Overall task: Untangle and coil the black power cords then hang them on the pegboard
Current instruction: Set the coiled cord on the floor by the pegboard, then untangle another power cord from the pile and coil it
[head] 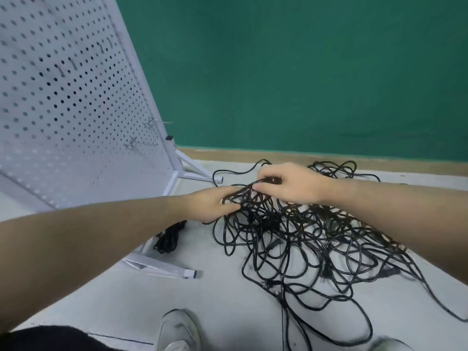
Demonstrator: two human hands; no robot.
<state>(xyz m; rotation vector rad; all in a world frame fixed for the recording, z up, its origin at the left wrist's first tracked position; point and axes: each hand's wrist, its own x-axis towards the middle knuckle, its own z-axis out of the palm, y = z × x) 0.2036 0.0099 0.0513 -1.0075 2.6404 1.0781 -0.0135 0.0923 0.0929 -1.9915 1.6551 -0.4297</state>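
The tangled heap of thin black rubber power cords [298, 239] sprawls on the pale grey floor [217, 295] in front of me, loops spilling out towards my feet. I work at its top, where the knot is tightest. My right hand [288, 184] pinches a few raised strands between thumb and curled fingers, lifting them so I can see which loop passes under which. My left hand [215, 205] grips the bundle just beside it, fingers hooked through the strands, to hold the mass down while the other pulls. I judge the untangling barely begun: the heap is one knot. A small bundle of black cord [168, 238] lies apart at the foot of the white perforated metal pegboard [76, 97], which stands to my left with bare wire hooks [133, 144] on its face, near enough to reach once a cord is coiled. One grey shoe [177, 330] shows below.
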